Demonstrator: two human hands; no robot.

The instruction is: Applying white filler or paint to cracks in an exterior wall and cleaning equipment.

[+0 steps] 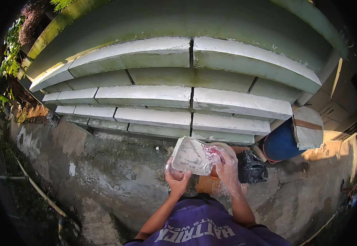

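In the head view I hold a shallow rectangular tray (189, 155) smeared with white paste. My left hand (177, 178) grips it by its lower left side. My right hand (227, 169), coated in white residue, is at the tray's right side, closed on a red, paste-smeared object (212, 154) whose shape is partly hidden by my fingers. Behind my right hand is a pale rounded surface, partly hidden, and an orange object lies below. Above the tray, several long ledges (231, 99) on a green wall have white-coated tops.
A blue barrel (279, 143) with a pale board (307, 126) on it stands at the right, beside a black plastic bag (250, 168) and flat cardboard (207, 184). The stained concrete ground (96, 172) carries pipes (37, 184) at the left, near plants (4, 82).
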